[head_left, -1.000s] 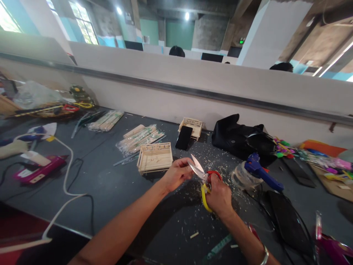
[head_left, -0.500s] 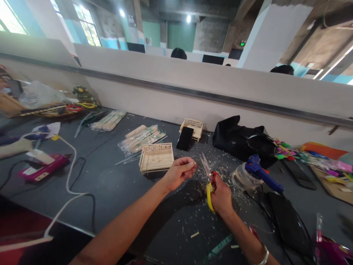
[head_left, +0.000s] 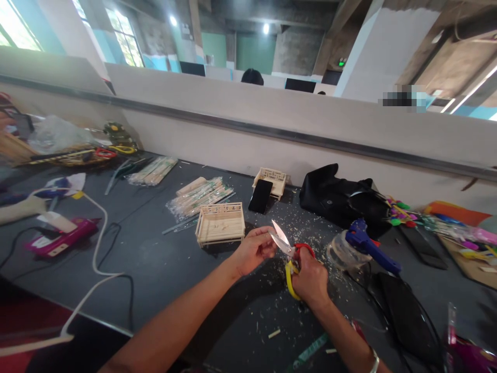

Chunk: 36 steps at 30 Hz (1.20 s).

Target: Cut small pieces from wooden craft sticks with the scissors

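Note:
My right hand [head_left: 311, 280] grips a pair of scissors [head_left: 292, 280] with one red and one yellow handle loop. The blades are spread and point up and left, reaching the fingertips of my left hand [head_left: 254, 251]. Those left fingers are pinched together; whatever sits between them is too small to make out. Just left of that hand stands a miniature bench [head_left: 220, 225] built from thin wooden sticks. Behind it, a second small stick-built bench [head_left: 276, 181] has a black phone [head_left: 260, 196] leaning on its front.
Wood clippings [head_left: 310, 228] litter the dark table. Plastic-wrapped sticks [head_left: 202, 196] lie behind the near bench. At right are a black bag [head_left: 337, 194], a blue glue gun [head_left: 368, 246] on a clear tub, and a black power bank-like slab [head_left: 407, 311]. A white cable [head_left: 99, 243] crosses the left side.
The scissors have opened wider and swung left, bringing the blades to my left fingertips. My left hand has turned slightly and dropped a little.

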Each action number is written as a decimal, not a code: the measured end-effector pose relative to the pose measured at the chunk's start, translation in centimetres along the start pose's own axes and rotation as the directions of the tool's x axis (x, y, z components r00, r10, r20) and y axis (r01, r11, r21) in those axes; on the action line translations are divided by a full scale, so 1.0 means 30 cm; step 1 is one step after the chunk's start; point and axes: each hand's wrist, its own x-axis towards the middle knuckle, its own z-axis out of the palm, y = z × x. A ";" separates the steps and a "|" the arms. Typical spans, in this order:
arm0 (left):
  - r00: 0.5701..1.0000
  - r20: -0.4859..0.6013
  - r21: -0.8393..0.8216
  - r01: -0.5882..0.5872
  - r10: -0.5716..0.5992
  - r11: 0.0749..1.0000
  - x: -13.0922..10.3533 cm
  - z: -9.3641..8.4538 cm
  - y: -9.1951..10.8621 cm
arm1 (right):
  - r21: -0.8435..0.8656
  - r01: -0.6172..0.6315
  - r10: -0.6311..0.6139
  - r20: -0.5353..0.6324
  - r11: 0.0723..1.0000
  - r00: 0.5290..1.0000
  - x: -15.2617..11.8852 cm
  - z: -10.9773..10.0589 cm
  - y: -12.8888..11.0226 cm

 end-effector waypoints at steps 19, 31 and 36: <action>0.998 -0.055 0.051 -0.030 0.033 0.998 -0.001 -0.001 -0.004 | -0.054 0.027 -0.030 -0.072 0.998 0.997 0.005 -0.005 -0.011; 0.921 -0.180 0.613 -0.169 0.345 0.772 -0.015 -0.004 0.119 | 0.048 -0.204 0.203 0.022 0.978 0.979 0.026 0.006 0.016; 0.825 -0.061 0.998 0.031 0.562 0.062 -0.060 -0.080 0.268 | 0.089 -0.319 0.308 0.122 0.943 0.944 0.046 -0.011 0.007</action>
